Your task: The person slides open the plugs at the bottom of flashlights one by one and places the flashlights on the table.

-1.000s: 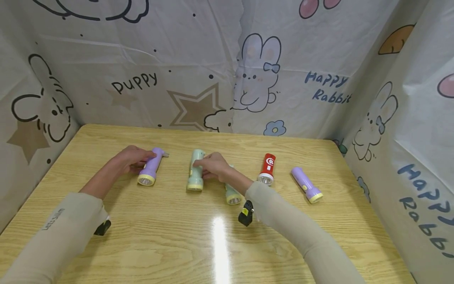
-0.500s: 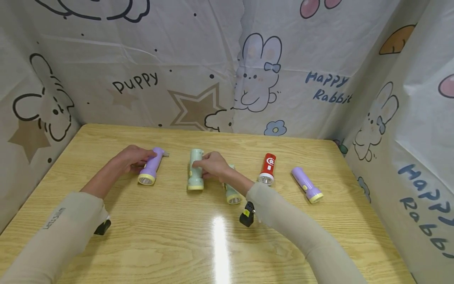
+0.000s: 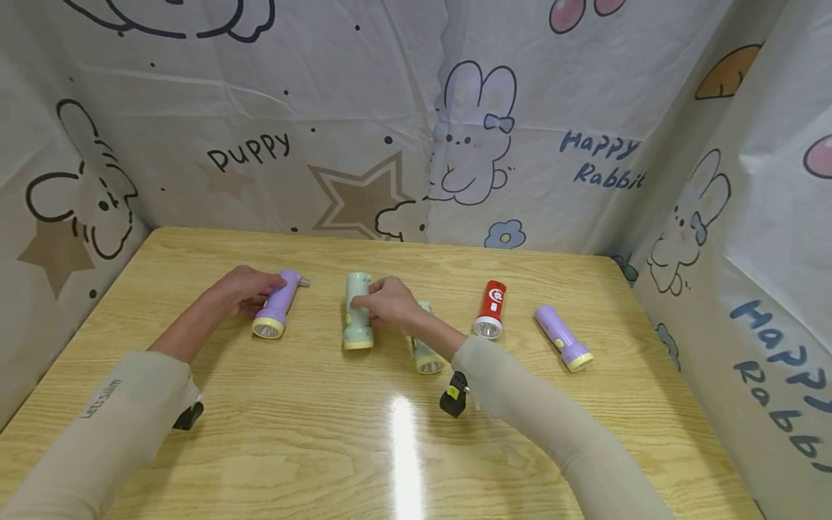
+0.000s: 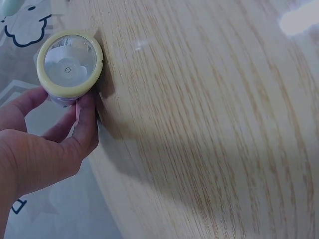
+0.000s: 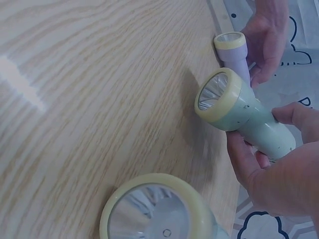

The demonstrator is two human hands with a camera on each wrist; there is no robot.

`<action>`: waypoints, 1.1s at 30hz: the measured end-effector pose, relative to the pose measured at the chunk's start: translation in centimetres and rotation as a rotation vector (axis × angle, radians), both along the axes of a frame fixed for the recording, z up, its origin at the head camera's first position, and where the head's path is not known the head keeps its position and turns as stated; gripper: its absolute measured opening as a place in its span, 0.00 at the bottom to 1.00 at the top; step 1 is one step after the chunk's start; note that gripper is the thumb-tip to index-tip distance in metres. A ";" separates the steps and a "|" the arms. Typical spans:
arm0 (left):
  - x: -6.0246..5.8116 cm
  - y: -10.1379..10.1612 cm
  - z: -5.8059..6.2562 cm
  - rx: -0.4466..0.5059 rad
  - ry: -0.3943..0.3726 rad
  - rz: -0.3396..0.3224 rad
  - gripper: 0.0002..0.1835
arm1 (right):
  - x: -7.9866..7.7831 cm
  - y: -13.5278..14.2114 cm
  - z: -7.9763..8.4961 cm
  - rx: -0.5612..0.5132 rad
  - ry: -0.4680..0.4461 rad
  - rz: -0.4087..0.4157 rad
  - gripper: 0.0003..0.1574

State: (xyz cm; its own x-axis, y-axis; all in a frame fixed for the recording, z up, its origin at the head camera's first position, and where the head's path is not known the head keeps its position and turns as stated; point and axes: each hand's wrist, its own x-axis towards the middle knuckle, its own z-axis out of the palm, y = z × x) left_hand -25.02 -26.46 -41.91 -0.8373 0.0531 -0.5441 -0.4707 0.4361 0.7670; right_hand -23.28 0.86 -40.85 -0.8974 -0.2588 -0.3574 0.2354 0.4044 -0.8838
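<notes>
On the left of the table, my left hand (image 3: 243,289) grips a purple flashlight (image 3: 277,307) with a yellow lamp ring (image 4: 68,92); metal plug prongs (image 3: 304,282) stick out near its far end. My right hand (image 3: 392,300) holds a pale green flashlight (image 3: 358,332) between thumb and fingers. In the right wrist view this green flashlight (image 5: 264,130) looks tilted, its lamp end slightly off the table. Another green flashlight (image 3: 427,356) lies beneath my right forearm, which hides part of it.
To the right lie a red flashlight (image 3: 490,307) with a white lamp end and a second purple flashlight (image 3: 560,338). A wooden table (image 3: 292,448) carries them all. Printed cloth (image 3: 364,94) walls the back and sides. Black wrist cameras (image 3: 453,395) sit under the sleeves.
The green flashlight in my right hand has turned slightly: its far end shifts left and less of its lens shows. My left hand and the purple flashlight stay put.
</notes>
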 end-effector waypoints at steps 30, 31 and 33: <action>0.0 -0.3 1.8 0.130 0.175 0.115 0.33 | 0.4 1.1 1.5 0.027 0.115 -0.014 0.29; 0.0 -0.3 1.9 0.135 0.186 0.119 0.33 | 0.4 1.1 1.6 0.034 0.134 -0.006 0.29; -0.1 -0.2 1.9 0.140 0.210 0.129 0.33 | 0.3 1.2 1.6 0.050 0.177 0.011 0.28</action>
State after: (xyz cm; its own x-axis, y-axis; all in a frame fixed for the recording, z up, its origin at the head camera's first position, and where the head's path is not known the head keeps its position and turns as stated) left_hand -25.09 -26.67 -40.01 -0.9358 0.0012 -0.3524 -0.3394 0.2660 0.9023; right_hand -22.96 2.02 -39.28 -0.9445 -0.2548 -0.2074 0.0736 0.4510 -0.8895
